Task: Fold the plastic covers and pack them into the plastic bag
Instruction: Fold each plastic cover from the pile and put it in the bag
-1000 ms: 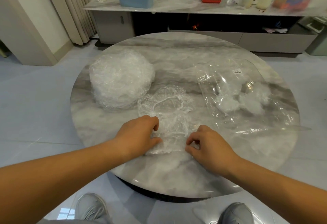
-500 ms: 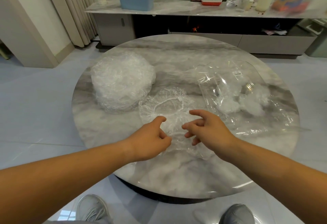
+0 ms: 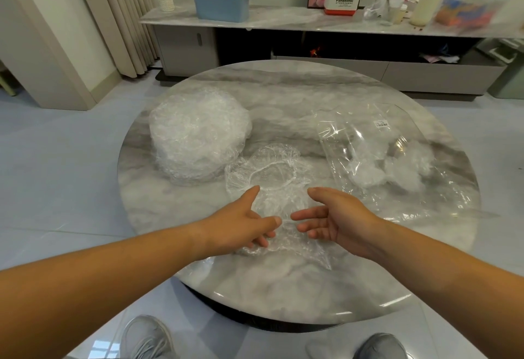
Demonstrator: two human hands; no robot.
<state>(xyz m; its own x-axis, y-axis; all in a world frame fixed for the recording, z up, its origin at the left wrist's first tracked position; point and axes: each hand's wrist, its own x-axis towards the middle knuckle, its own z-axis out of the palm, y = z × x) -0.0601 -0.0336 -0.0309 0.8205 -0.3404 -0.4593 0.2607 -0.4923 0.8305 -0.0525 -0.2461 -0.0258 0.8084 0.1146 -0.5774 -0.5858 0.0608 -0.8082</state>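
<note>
The loose plastic cover [image 3: 272, 177] lies flat on the round marble counter [image 3: 283, 287], between and partly under both hands. The left hand [image 3: 241, 222] and right hand [image 3: 340, 217] face each other, fingers [image 3: 304, 214] straight and spread apart, gripping nothing. Whether the left fingertips touch the film I cannot tell. The cover is thin, clear, crinkled film with a gathered elastic ring facing up, and its long axis runs from far left to near right. A rounded stack of covers [image 3: 198, 134] sits just beside its far-left edge. The glossy plastic bag [image 3: 354, 137], with whitish bundles inside, lies to the right.
</note>
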